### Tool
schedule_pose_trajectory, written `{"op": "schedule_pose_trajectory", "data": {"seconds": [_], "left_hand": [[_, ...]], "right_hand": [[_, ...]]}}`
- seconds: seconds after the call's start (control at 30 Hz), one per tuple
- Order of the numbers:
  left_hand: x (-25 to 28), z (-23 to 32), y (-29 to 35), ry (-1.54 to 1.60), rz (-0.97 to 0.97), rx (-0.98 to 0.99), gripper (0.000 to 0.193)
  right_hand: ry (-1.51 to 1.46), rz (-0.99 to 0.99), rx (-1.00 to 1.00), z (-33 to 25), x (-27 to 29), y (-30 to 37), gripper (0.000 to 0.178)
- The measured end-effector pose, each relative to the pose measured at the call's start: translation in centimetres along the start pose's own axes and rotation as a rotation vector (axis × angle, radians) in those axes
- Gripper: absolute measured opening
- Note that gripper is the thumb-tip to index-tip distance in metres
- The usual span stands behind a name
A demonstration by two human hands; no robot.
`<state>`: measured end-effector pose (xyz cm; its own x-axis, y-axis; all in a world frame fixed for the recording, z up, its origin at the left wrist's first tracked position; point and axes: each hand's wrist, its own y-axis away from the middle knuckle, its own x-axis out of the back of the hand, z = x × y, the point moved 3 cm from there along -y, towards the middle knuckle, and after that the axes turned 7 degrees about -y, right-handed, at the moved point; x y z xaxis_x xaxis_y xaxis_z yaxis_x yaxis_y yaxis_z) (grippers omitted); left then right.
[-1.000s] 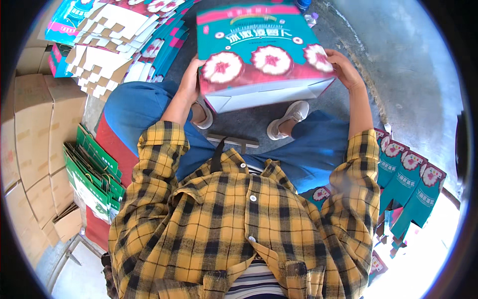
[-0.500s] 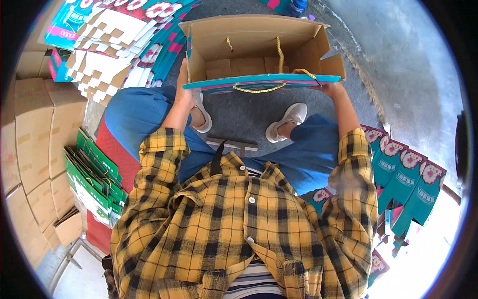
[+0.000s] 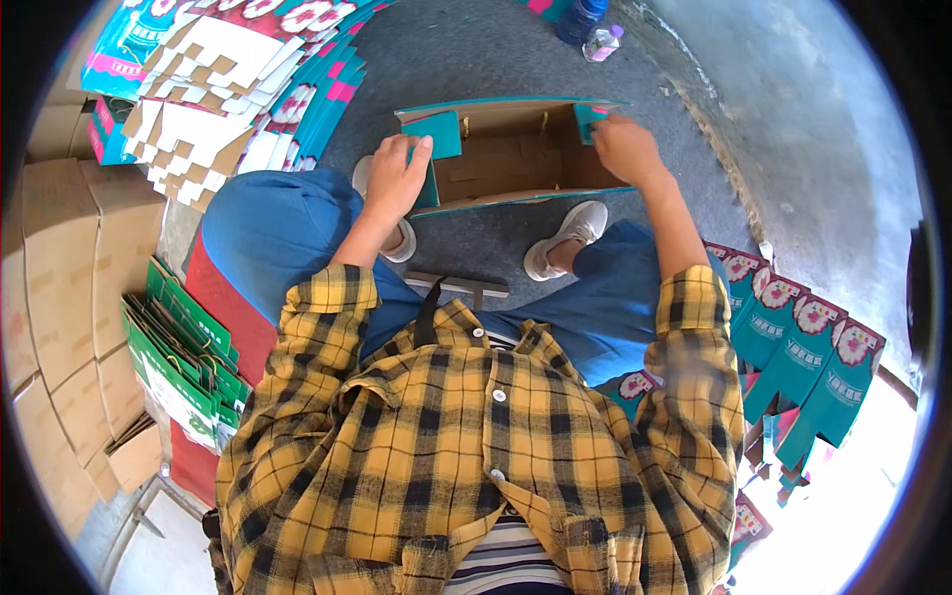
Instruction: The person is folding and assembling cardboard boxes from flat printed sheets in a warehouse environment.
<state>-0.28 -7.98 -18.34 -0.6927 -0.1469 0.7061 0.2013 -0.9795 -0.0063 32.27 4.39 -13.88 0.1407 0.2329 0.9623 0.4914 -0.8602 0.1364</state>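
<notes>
A teal-outside, brown-inside cardboard box stands with its mouth up on the floor between my feet. Its left end flap is bent inward, with my left hand closed over that end, the thumb lying near the flap. At the opposite end, my right hand has its fingers curled onto the right flap, which also leans in. Short bits of yellow cord show at both long walls. The fingertips of my right hand are partly hidden behind the hand and flap.
Flat printed cartons lie stacked at the far left. Green bags or cartons lean beside brown boxes. More teal cartons are at right. A blue bottle and a clear bottle stand far ahead.
The box has gone from tilted toward me, held at its lower side, to upright on the floor. Both hands have moved to its end flaps, which now bend inward.
</notes>
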Motion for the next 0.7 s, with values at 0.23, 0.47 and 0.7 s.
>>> {"op": "schedule_pose_trajectory", "data": {"seconds": [0.23,0.47,0.7], "left_hand": [[0.4,1.8,1.1,-0.256,-0.182,-0.103,0.069],[0.5,1.8,0.9,-0.288,-0.199,-0.108,0.074],[0.5,1.3,1.2,-0.278,-0.190,-0.109,0.068]], "right_hand": [[0.149,-0.192,-0.124,-0.9,-0.7,-0.3,0.040],[0.238,-0.016,0.055,0.5,-1.8,0.9,0.041],[-0.343,0.108,-0.046,3.5,-1.7,-0.8,0.057]]}}
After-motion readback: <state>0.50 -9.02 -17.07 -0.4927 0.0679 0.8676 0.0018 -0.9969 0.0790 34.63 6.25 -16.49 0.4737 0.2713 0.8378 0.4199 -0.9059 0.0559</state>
